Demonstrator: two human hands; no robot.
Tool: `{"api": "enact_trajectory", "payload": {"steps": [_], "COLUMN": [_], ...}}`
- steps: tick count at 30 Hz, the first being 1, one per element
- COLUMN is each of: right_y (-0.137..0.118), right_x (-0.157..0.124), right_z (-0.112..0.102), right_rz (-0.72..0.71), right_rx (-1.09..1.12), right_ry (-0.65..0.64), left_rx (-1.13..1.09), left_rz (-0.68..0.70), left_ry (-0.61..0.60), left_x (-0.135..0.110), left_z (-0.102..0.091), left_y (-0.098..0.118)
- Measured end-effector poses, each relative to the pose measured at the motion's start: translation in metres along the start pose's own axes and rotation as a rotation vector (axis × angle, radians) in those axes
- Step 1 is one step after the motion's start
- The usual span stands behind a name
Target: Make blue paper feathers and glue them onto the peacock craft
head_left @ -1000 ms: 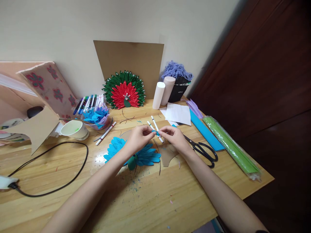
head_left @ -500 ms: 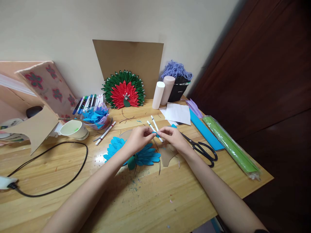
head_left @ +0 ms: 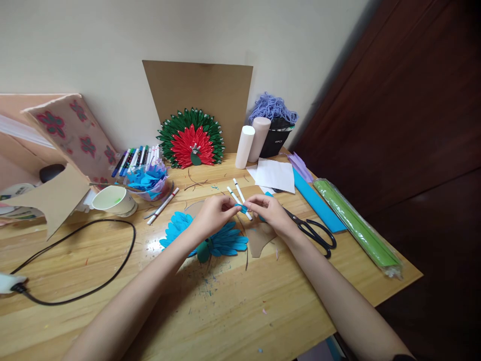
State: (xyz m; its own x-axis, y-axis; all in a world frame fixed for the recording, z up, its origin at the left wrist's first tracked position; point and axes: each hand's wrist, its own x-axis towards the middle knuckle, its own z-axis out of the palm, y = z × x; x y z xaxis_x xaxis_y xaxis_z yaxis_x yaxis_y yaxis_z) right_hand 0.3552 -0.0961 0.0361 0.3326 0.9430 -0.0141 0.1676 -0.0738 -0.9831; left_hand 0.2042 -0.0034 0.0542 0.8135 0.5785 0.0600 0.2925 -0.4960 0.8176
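Fingertips of my left hand (head_left: pixel 215 214) and my right hand (head_left: pixel 267 209) meet above the table, both closed in a pinch on a small blue paper piece (head_left: pixel 241 207). Its exact shape is partly hidden by the fingers. Under my left forearm lies a fan of blue paper petals (head_left: pixel 229 240) with a dark green oval (head_left: pixel 203 251) at its front. Two white markers (head_left: pixel 238 186) rest just behind the fingertips. A brown cardboard piece (head_left: pixel 259 241) lies below my right hand, and black-handled scissors (head_left: pixel 319 235) are at its right.
At the left stand a paper cup (head_left: pixel 112 199) and a bowl of blue scraps (head_left: pixel 150 183); a black cable (head_left: pixel 133 245) loops in front. A green-and-red paper peacock (head_left: pixel 193 140) leans against cardboard (head_left: pixel 199 85). Blue paper (head_left: pixel 319 203) and a green wrapped roll (head_left: pixel 353 225) lie right.
The right hand's fingers have shifted slightly around the blue piece. My left hand stays nearly still, and the things on the table keep their places.
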Motion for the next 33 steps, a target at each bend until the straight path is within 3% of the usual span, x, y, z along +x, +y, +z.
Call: {"api": "enact_trajectory", "payload": {"steps": [22, 33], "right_y": [0.0078, 0.0010], "right_x": [0.0013, 0.0014], "right_z": [-0.0056, -0.0046], "right_rz": [-0.028, -0.022], "right_rx": [-0.082, -0.070], "right_ry": [-0.050, -0.016], "left_rx": [0.043, 0.025], "left_rz": [0.004, 0.005], "left_ry": [-0.026, -0.038], "left_x": [-0.0003, -0.0013], "left_z": [-0.0011, -0.0028], "left_y": [0.0007, 0.0002]}}
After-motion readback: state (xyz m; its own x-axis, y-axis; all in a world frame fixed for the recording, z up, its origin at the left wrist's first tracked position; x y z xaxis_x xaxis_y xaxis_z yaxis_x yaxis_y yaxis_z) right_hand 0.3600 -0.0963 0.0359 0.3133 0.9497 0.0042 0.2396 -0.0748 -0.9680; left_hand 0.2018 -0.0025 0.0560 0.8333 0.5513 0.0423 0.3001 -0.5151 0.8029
